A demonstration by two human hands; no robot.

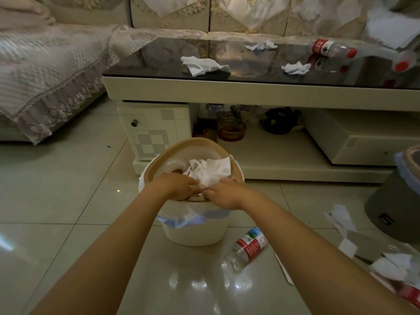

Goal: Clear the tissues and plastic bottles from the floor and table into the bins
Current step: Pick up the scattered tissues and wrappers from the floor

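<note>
A white bin [193, 230] with a tan rim and a plastic liner stands on the floor in front of me. White tissues [213, 170] are piled in its mouth. My left hand [179, 186] and my right hand [225, 193] meet over the near rim, and both pinch the lower edge of the tissue pile. A clear plastic bottle with a red label [246, 247] lies on the floor right of the bin. On the black-topped table [159, 55] lie three tissues [204, 65] [296, 68] [261, 45] and a bottle [333, 48].
A grey bin [395, 201] with a blue liner stands at the right edge. More tissues and paper [393, 264] lie on the floor at lower right. A sofa with a lace cover [45, 71] fills the left. The table's lower shelf holds an ashtray [231, 130] and small items.
</note>
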